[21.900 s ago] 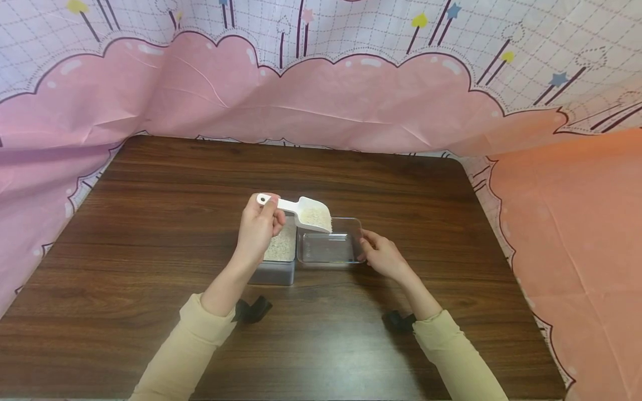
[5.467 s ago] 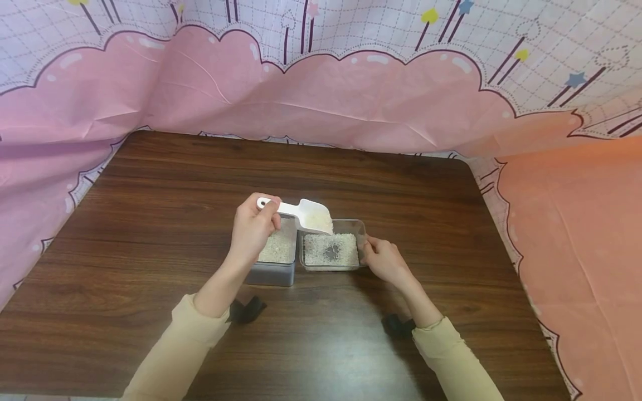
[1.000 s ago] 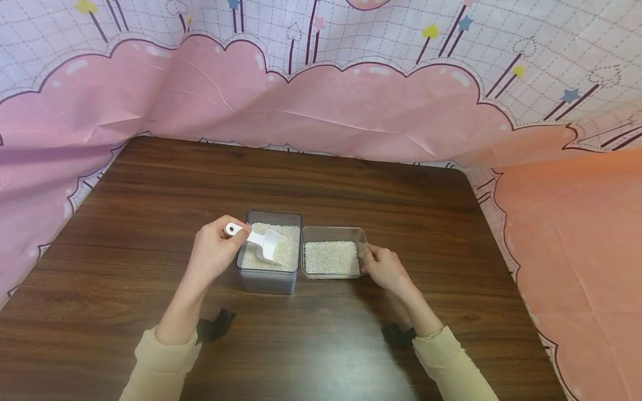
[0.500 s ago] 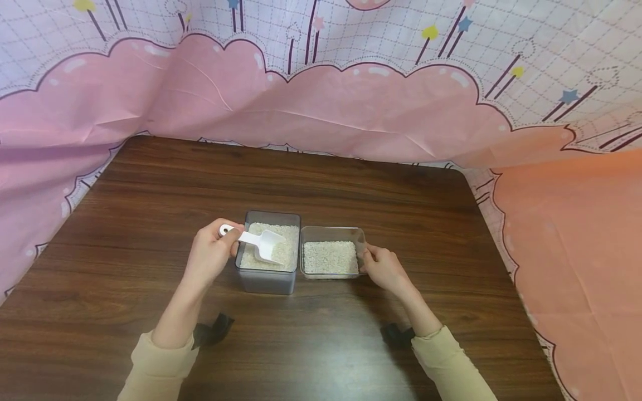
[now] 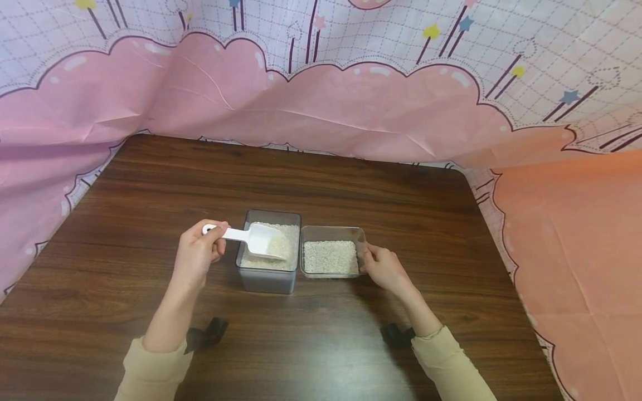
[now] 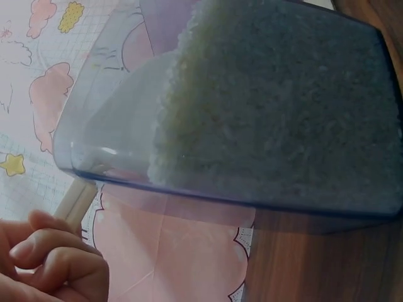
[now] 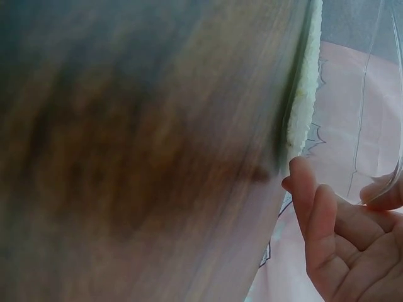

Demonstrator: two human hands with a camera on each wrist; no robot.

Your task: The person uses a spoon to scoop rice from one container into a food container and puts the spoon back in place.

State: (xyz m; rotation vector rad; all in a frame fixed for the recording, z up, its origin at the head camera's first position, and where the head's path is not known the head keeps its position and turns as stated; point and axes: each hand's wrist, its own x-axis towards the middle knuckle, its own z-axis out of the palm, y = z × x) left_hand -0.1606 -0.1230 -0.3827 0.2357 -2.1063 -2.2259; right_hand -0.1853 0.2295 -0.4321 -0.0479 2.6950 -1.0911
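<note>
My left hand (image 5: 197, 250) grips the handle of a white scoop (image 5: 258, 240), whose blade carries rice. The blade is over the tall grey translucent container (image 5: 268, 281), and loose rice (image 5: 249, 260) fills much of that container. Through its wall in the left wrist view, a pale scoop blade (image 6: 129, 116) shows beside the heaped rice (image 6: 283, 107). To the right stands a low clear container (image 5: 333, 227) with a layer of rice (image 5: 331, 257) across its bottom. My right hand (image 5: 386, 270) holds its right end, thumb (image 7: 384, 195) at the rim and fingers (image 7: 303, 189) by its lower side.
Both containers stand side by side on a dark wood-grain table (image 5: 321, 345). A pink patterned curtain (image 5: 321, 111) hangs behind it, and an orange one (image 5: 567, 239) on the right. Dark straps (image 5: 208, 333) show at the wrists.
The clear container held no rice at first; later a layer with a gap, now an even one. Within the last second my left hand has drawn the scoop up and left from the rice.
</note>
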